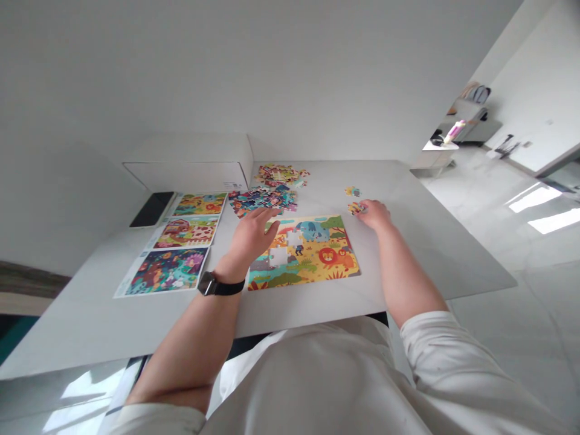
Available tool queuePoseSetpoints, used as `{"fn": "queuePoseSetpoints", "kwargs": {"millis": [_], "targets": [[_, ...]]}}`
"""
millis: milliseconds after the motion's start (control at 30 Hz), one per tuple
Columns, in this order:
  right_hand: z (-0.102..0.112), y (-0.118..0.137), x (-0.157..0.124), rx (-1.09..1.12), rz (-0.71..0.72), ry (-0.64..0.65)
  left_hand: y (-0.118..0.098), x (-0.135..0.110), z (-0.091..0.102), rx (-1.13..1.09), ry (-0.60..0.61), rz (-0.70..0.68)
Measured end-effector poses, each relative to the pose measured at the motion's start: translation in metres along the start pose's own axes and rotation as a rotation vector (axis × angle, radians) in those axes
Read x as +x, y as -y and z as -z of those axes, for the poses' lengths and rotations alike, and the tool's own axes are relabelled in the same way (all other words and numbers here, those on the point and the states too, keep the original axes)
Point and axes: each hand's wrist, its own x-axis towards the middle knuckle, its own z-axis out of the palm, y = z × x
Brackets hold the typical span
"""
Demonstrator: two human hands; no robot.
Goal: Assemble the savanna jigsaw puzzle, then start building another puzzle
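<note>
Pale grey surface [430, 248] carries a yellow, rectangular animal jigsaw [308, 257] with gaps

The jigsaw lies between the person's forearms, its gaps toward the left side. The bare left hand [256, 235], a black-strapped watch [229, 289] on its wrist, is at the upper-left edge, fingers loosely extended, nothing seen in them. Fingers of the bare right hand [376, 214] meet a few small yellow-orange puzzle pieces [354, 208] just beyond the upper-right corner; whether they grip, I cannot tell.
</note>
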Motion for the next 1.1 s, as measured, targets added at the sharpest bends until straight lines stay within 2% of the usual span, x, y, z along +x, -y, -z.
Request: {"fn": "queuePoseSetpoints", "kwargs": {"millis": [167, 300, 400, 500, 633, 833, 1100], "targets": [[-0.001, -0.005, 0.003, 0.100, 0.062, -0.066, 0.009, 0.003, 0.011, -0.028, -0.093, 0.083], [-0.001, 0.004, -0.002, 0.225, 0.243, -0.204, 0.012, 0.005, 0.010, -0.109, -0.090, 0.130], [0.005, 0.027, -0.017, 0.329, 0.500, -0.283, 0.012, 0.006, 0.006, -0.243, -0.052, 0.197], [0.013, 0.058, -0.041, 0.389, 0.751, -0.297, 0.012, 0.007, 0.002, -0.404, 0.007, 0.277], [0.017, 0.096, -0.076, 0.424, 0.942, -0.301, 0.009, 0.007, -0.004, -0.629, 0.162, 0.378], [0.010, 0.114, -0.097, 0.427, 1.024, -0.268, -0.004, 0.005, -0.001, -0.757, 0.361, 0.384], [0.012, 0.118, -0.101, 0.386, 0.967, -0.132, -0.009, 0.007, 0.005, -0.715, 0.365, 0.406]]}}
